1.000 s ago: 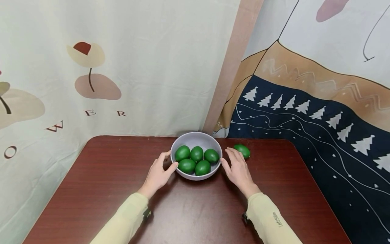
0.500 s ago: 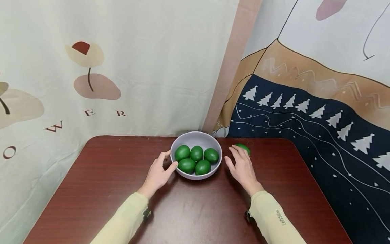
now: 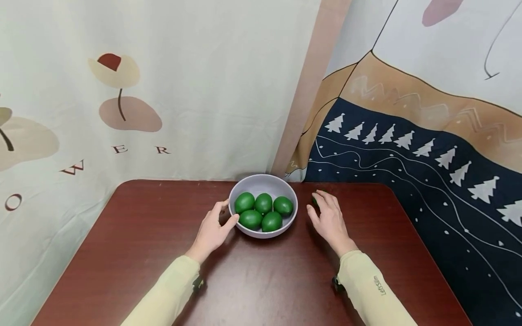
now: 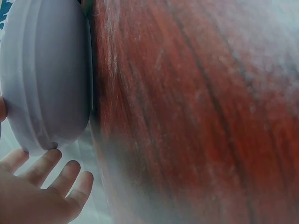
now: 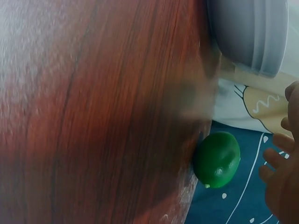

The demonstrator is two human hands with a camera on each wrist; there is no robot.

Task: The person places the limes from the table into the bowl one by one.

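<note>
A grey bowl (image 3: 264,182) at the table's far edge holds several glossy green limes (image 3: 250,219). My left hand (image 3: 212,230) touches the bowl's left side, thumb and fingertips spread along its outer wall; in the left wrist view two fingertips meet the bowl (image 4: 56,70) while the other fingers stay off it. To the right of the bowl, my right hand (image 3: 329,222) is held over a single lime (image 5: 217,159) and hides most of it in the head view. In the right wrist view its loosely bent fingers (image 5: 275,158) are apart from that lime.
The dark red wooden table (image 3: 163,213) runs back to a pale curtain (image 3: 204,90) on the left and a navy cloth with white trees (image 3: 408,181) on the right. The bowl stands right at the curtain.
My right hand has moved away from the bowl's right side, rightward and over the single lime, covering more of it. The left hand and the bowl have stayed put.
</note>
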